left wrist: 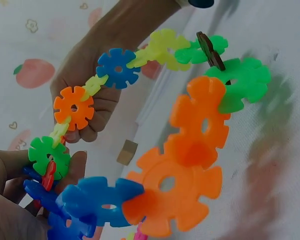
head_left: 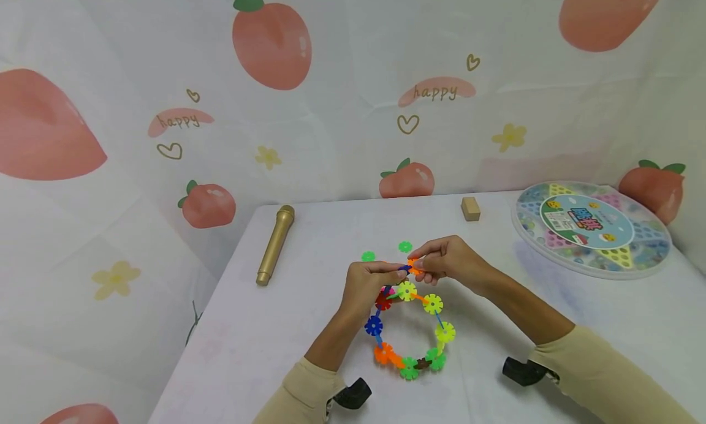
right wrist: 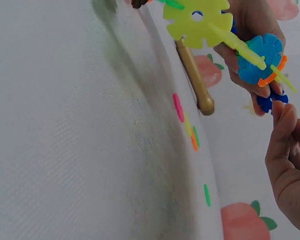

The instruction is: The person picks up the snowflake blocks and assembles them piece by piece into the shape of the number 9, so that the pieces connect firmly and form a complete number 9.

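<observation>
A ring of linked snowflake discs (head_left: 432, 303), flat notched plastic pieces in yellow, green, orange, blue and red, hangs below both hands. My left hand (head_left: 366, 289) grips the chain at its upper left. My right hand (head_left: 455, 265) pinches an orange disc (head_left: 416, 266) right against a dark blue disc (head_left: 405, 269) at the left fingertips. Large orange discs (left wrist: 172, 185) and a green disc (left wrist: 49, 157) show close in the left wrist view. In the right wrist view, the right hand's fingertips (right wrist: 285, 112) meet the dark blue disc (right wrist: 273, 101).
Two loose green discs lie beyond the hands, one green disc (head_left: 405, 247) being the farther. A gold stick (head_left: 276, 245) lies at the left, a wooden block (head_left: 470, 209) at the back. On the right rests a round game box (head_left: 595, 228). A printed cloth hangs behind.
</observation>
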Demonstrator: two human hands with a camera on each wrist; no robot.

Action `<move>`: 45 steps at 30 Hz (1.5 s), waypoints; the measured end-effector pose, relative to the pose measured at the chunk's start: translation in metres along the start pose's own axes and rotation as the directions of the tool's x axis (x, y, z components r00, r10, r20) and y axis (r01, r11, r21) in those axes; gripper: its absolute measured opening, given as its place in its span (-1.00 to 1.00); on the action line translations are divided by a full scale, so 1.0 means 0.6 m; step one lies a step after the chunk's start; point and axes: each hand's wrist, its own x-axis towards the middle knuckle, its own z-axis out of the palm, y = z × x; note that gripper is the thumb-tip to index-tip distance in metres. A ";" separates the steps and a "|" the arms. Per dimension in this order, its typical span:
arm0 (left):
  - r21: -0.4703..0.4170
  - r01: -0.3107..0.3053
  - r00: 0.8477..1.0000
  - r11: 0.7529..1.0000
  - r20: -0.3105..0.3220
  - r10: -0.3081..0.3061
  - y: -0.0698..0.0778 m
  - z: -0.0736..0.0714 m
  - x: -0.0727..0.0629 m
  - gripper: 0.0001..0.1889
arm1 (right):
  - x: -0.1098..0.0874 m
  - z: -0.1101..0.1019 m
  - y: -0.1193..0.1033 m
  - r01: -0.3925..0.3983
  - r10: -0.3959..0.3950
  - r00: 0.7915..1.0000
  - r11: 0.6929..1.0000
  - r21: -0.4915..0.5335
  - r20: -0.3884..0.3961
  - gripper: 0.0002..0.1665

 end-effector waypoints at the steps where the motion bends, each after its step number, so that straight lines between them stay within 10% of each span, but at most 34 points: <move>1: 0.001 0.004 1.000 1.000 -0.002 -0.004 0.000 0.000 0.000 -0.83 | 0.001 0.000 0.001 -0.004 0.004 1.000 1.000 0.002 0.001 -0.60; 28: -0.042 0.097 0.995 0.994 -0.030 -0.098 -0.005 0.003 -0.001 -0.69 | 0.012 -0.005 0.005 -0.002 0.002 1.000 0.995 0.102 0.006 -0.57; 45: 0.055 -0.011 0.999 0.998 -0.036 0.013 0.001 0.003 0.001 -0.59 | 0.023 0.000 0.005 -0.001 -0.007 0.998 0.992 0.130 0.061 -0.60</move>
